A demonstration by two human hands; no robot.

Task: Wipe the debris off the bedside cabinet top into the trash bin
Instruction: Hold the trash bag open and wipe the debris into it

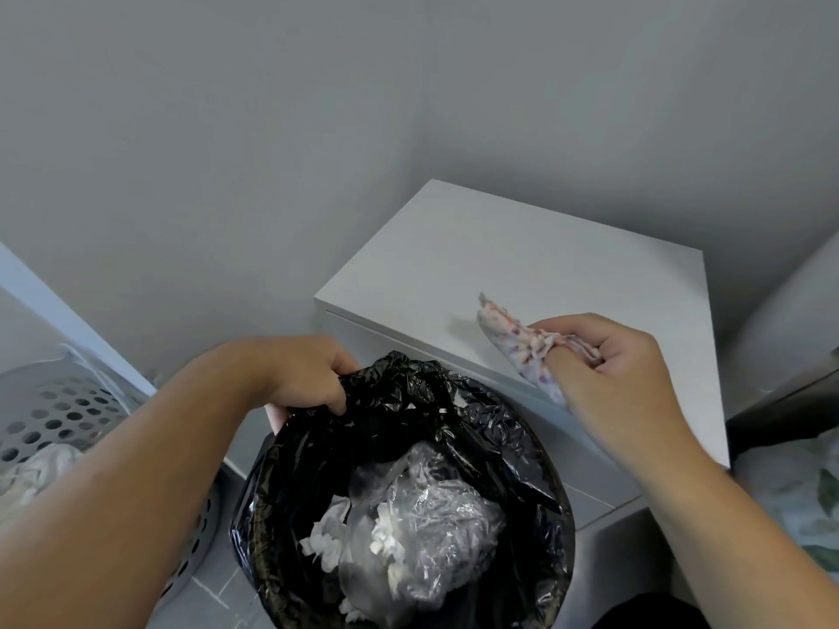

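Observation:
The white bedside cabinet top (522, 261) fills the middle right of the head view and looks bare. A trash bin (454, 410) lined with a black bag is held up against the cabinet's front left edge; crumpled clear plastic and white tissue lie inside. My left hand (304, 379) grips the bin's far rim and the bag. My right hand (608, 360) is closed on a bunched white cloth with pink speckles (513, 338), whose free end rests on the cabinet top near its front edge.
A grey perforated laundry basket (59, 415) with pale fabric stands at the left. Grey walls meet in a corner behind the cabinet. A bed edge with pale leaf-print bedding (799, 497) lies at the right. Grey tiled floor shows below.

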